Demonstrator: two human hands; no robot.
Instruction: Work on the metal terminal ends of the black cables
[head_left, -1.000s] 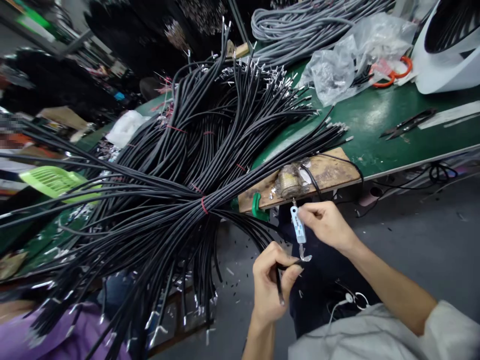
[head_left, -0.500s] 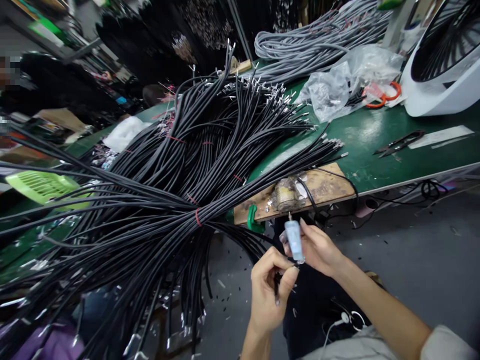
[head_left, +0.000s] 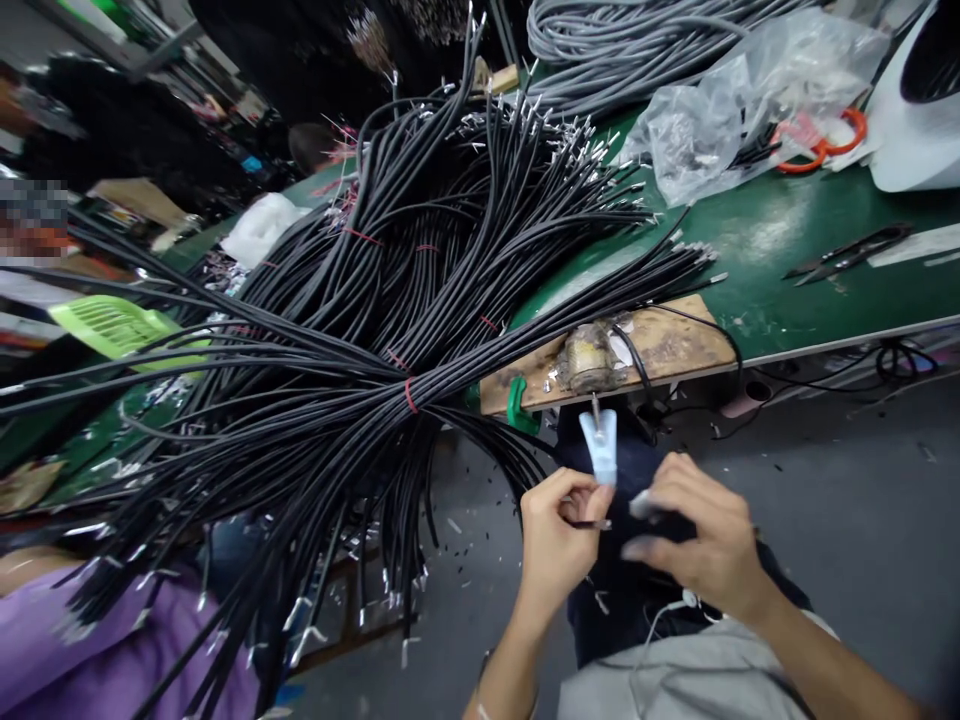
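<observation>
My left hand (head_left: 561, 535) is closed, with the thumb and fingers pinching a black cable (head_left: 592, 524) whose short end sticks out to the right. Just above its fingertips is a light-blue tapered piece (head_left: 600, 450), mounted on the thin metal shaft of a small motor (head_left: 589, 360). Off to the right, my right hand (head_left: 705, 535) is slightly blurred, thumb and fingers apart and nothing visible between them. Something whitish covers or sits at its index fingertip. A large red-tied bundle of black cables (head_left: 360, 400) spreads across the bench to the left.
The motor sits on a wooden board (head_left: 690, 340) held by a green clamp (head_left: 517, 405) at the bench edge. On the green bench (head_left: 780, 240) lie thread snips (head_left: 851, 252), orange-handled scissors (head_left: 821, 145), plastic bags (head_left: 697, 135) and grey cable coils (head_left: 637, 50). A person in purple (head_left: 142, 640) is at left.
My right hand has moved away from the light-blue piece, to the right and down, and its fingers have spread. My left hand stays near the piece with the cable. The view has shifted slightly.
</observation>
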